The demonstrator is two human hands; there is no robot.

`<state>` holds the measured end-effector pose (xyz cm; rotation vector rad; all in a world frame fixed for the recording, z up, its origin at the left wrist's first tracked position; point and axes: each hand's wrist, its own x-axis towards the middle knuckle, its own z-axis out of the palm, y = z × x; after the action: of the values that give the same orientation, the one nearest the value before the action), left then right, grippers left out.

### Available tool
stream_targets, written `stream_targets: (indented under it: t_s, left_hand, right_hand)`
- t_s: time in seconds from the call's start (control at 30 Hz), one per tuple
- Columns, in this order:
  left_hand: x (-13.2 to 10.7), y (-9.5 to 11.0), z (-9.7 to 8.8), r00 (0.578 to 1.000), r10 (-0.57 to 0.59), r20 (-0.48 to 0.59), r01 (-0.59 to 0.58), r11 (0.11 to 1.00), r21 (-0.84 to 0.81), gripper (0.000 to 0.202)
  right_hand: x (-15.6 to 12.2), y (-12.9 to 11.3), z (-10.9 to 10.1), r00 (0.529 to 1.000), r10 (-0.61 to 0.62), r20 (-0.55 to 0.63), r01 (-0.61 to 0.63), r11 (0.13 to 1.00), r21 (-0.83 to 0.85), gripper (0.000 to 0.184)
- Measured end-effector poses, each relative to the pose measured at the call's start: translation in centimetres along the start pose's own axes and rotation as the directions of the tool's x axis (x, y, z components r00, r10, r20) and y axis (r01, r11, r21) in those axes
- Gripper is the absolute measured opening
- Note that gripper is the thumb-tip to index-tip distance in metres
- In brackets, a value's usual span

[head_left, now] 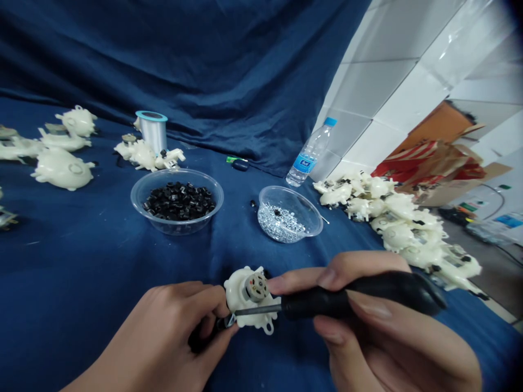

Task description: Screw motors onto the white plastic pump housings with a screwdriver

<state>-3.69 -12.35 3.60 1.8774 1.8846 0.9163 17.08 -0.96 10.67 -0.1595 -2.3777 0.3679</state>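
Note:
My right hand [376, 321] is closed around the black handle of a screwdriver [316, 302]. Its metal shaft reaches left across a cream plastic housing [236, 288], and the tip meets a small shiny metal part at the housing's lower left edge. A round silver motor [257, 286] stands out of the housing, with a right fingertip beside it. My left hand [175, 321] pinches the housing's left side. Something black shows under the left fingers, mostly hidden by them.
A clear bowl of black parts [137, 190] and another of small metal pieces [312, 215] stand ahead. Cream housings [402, 218] are heaped at right, others [63, 170] lie at left. A thread spool [154, 136] and a water bottle [306, 158] stand behind.

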Motion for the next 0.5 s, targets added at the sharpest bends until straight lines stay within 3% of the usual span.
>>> stream_targets:
  t_s: [0.13,0.27,0.43,0.5]
  left_hand:
    - [0.0,0.0,0.0,1.0,0.014,-0.028,-0.015,1.0,-0.004,0.025]
    - [-0.1,-0.1,0.0,0.999,0.033,-0.034,-0.032,0.999,0.019,0.023]
    - [0.2,-0.2,0.1,0.997,0.048,-0.063,-0.046,0.999,0.025,0.023]
    - [0.2,-0.2,0.1,0.998,0.04,-0.055,-0.038,0.999,0.03,0.024]
  right_hand:
    - [0.5,0.3,0.3,0.999,-0.042,-0.016,0.044,0.988,0.148,0.082]
    - [0.4,0.4,0.2,0.998,0.018,-0.06,-0.007,0.985,0.175,0.084]
    - [-0.7,0.2,-0.1,0.97,0.222,-0.099,-0.203,0.964,0.172,0.048]
    - [-1.0,0.1,-0.3,0.962,0.256,-0.099,-0.231,0.951,0.206,0.044]
